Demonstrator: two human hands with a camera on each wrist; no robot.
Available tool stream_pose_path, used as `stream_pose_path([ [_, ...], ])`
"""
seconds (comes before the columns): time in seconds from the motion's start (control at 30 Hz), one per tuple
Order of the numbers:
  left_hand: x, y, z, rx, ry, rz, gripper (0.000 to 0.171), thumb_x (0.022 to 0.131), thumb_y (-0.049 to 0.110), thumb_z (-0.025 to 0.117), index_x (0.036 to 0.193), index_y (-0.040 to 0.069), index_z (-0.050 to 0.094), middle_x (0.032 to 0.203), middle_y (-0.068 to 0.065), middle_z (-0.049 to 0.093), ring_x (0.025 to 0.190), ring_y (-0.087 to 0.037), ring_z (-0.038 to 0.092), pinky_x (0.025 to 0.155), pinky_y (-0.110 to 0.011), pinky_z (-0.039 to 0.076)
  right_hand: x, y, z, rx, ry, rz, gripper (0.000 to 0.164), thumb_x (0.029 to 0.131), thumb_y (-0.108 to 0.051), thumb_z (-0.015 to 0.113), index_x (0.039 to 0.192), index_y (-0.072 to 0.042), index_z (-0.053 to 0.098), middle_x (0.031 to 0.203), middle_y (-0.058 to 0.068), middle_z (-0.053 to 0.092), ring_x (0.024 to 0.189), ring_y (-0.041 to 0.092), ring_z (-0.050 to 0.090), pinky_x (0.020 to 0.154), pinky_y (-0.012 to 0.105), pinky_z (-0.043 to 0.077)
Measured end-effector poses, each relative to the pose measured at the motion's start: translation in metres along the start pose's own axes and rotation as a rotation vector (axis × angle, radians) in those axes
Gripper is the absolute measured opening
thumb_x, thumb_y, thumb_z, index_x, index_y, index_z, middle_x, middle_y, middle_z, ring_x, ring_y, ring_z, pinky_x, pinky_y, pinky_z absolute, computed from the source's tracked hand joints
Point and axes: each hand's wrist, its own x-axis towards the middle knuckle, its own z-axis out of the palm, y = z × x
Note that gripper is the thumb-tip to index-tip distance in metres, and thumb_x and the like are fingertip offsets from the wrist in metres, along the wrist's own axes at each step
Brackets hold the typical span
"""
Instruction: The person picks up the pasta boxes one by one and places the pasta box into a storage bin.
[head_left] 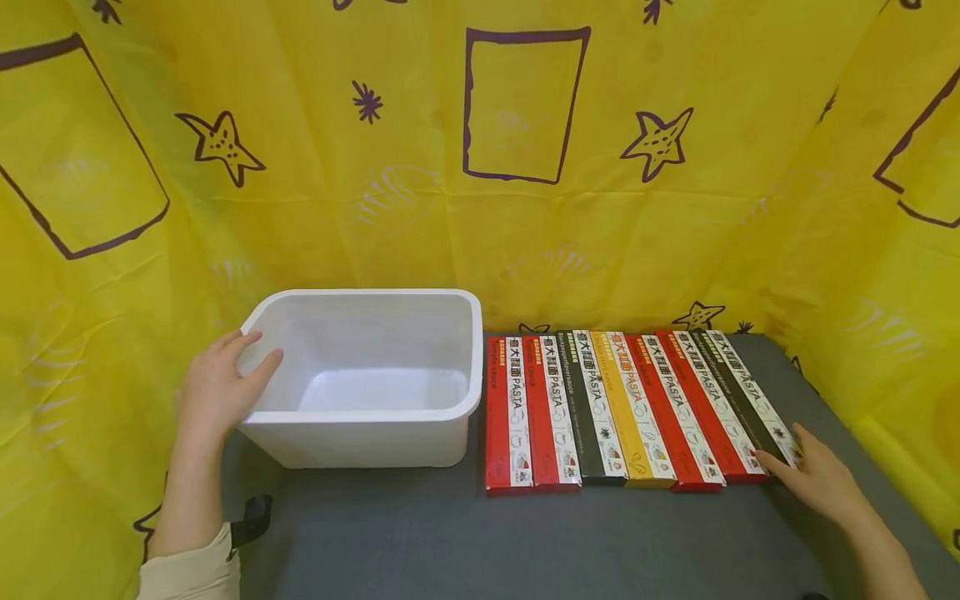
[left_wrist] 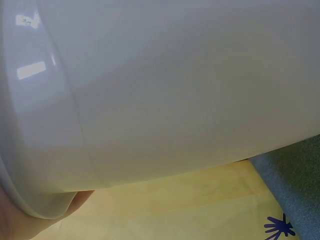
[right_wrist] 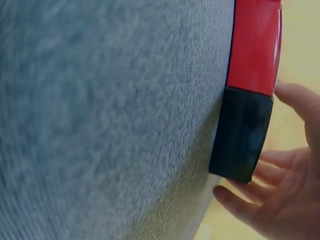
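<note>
A white plastic bin (head_left: 375,442) stands on the left of the dark table. My left hand (head_left: 221,383) grips its left rim, the thumb over the inside; the left wrist view shows the bin's smooth outer wall (left_wrist: 190,90) close up. To the right of the bin lies a row of long flat pasta boxes, mostly red ones (head_left: 498,417), with a yellow one (head_left: 618,400). At the row's right end my right hand (head_left: 825,483) holds the near end of a black pasta box (right_wrist: 242,135), thumb on top near its red neighbour (right_wrist: 255,45), fingers along its outer side.
A yellow curtain (head_left: 517,233) with dark drawn stars and squares surrounds the back and sides of the table. The grey tabletop (head_left: 420,542) stretches in front of the bin and boxes. A black strap (head_left: 251,518) is at my left wrist.
</note>
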Motion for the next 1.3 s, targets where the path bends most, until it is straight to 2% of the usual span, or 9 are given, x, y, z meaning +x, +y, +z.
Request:
stream_pose_path([
  [0.27, -0.001, 0.000, 0.000, -0.007, 0.003, -0.004, 0.068, 0.098, 0.052, 0.044, 0.144, 0.002, 0.043, 0.147, -0.033, 0.033, 0.127, -0.060, 0.029, 0.087, -0.081, 0.024, -0.006, 0.004, -0.002, 0.050, -0.054, -0.049, 0.086, 0.097, -0.035, 0.053, 0.138, 0.028, 0.011, 0.131, 0.055, 0.024, 0.119, 0.068, 0.028, 0.094, 0.074, 0.027],
  [0.33, -0.001, 0.000, 0.000, -0.009, 0.003, -0.004, 0.068, 0.098, 0.051, 0.044, 0.144, 0.001, 0.043, 0.147, -0.033, 0.032, 0.127, -0.060, 0.028, 0.087, -0.081, 0.024, -0.007, 0.007, -0.001, 0.061, -0.037, -0.088, 0.084, 0.095, -0.029, 0.056, 0.138, 0.028, 0.012, 0.130, 0.055, 0.025, 0.118, 0.068, 0.029, 0.106, 0.067, 0.021],
  [0.4, -0.001, 0.000, 0.001, -0.014, 0.006, -0.003, 0.068, 0.098, 0.051, 0.044, 0.144, 0.001, 0.044, 0.147, -0.034, 0.033, 0.127, -0.060, 0.028, 0.089, -0.080, 0.023, -0.008, 0.010, 0.002, 0.053, -0.007, -0.135, 0.084, 0.090, -0.022, 0.062, 0.137, 0.029, 0.016, 0.128, 0.054, 0.029, 0.116, 0.067, 0.033, 0.118, 0.039, 0.013],
  [0.47, -0.001, 0.001, 0.001, -0.018, 0.011, 0.000, 0.067, 0.098, 0.051, 0.045, 0.143, 0.000, 0.044, 0.146, -0.034, 0.033, 0.127, -0.060, 0.029, 0.089, -0.080, 0.023, -0.009, 0.012, 0.006, 0.050, 0.031, -0.181, 0.085, 0.083, -0.018, 0.068, 0.136, 0.029, 0.019, 0.126, 0.053, 0.034, 0.113, 0.064, 0.038, 0.105, 0.009, 0.006],
  [0.57, -0.001, 0.002, 0.001, -0.024, 0.017, 0.000, 0.067, 0.098, 0.050, 0.045, 0.143, 0.000, 0.045, 0.146, -0.034, 0.034, 0.127, -0.060, 0.029, 0.091, -0.080, 0.023, -0.008, 0.015, 0.011, 0.054, 0.074, -0.220, 0.092, 0.075, -0.015, 0.076, 0.136, 0.027, 0.021, 0.123, 0.051, 0.039, 0.107, 0.058, 0.043, 0.083, -0.004, 0.002],
  [0.67, -0.001, 0.001, 0.001, -0.024, 0.018, 0.000, 0.067, 0.098, 0.050, 0.044, 0.143, 0.000, 0.045, 0.146, -0.034, 0.034, 0.127, -0.060, 0.029, 0.090, -0.080, 0.023, -0.007, 0.016, 0.013, 0.067, 0.067, -0.207, 0.099, 0.074, -0.017, 0.077, 0.139, 0.025, 0.016, 0.125, 0.051, 0.037, 0.108, 0.057, 0.041, 0.096, 0.002, 0.005],
  [0.73, -0.001, 0.001, 0.001, -0.023, 0.018, 0.000, 0.067, 0.098, 0.051, 0.044, 0.143, 0.000, 0.045, 0.146, -0.033, 0.034, 0.127, -0.060, 0.029, 0.090, -0.079, 0.023, -0.006, 0.016, 0.012, 0.059, 0.040, -0.179, 0.103, 0.074, -0.018, 0.078, 0.140, 0.025, 0.012, 0.127, 0.052, 0.033, 0.110, 0.060, 0.039, 0.114, 0.027, 0.015],
  [0.87, -0.001, 0.002, 0.000, -0.023, 0.022, 0.003, 0.067, 0.098, 0.051, 0.044, 0.142, 0.000, 0.046, 0.146, -0.033, 0.034, 0.126, -0.060, 0.030, 0.091, -0.079, 0.023, -0.005, 0.016, 0.007, -0.017, -0.009, -0.088, 0.107, 0.077, -0.030, 0.079, 0.143, 0.021, 0.012, 0.128, 0.052, 0.033, 0.109, 0.064, 0.041, 0.085, 0.071, 0.037],
  [1.3, -0.002, 0.002, -0.001, -0.027, 0.016, 0.000, 0.068, 0.099, 0.051, 0.044, 0.142, 0.000, 0.046, 0.147, -0.033, 0.034, 0.127, -0.060, 0.029, 0.094, -0.077, 0.023, -0.008, 0.012, 0.000, -0.082, 0.004, -0.013, 0.102, 0.076, -0.040, 0.078, 0.138, 0.018, 0.023, 0.121, 0.050, 0.041, 0.098, 0.064, 0.050, 0.076, 0.066, 0.044],
])
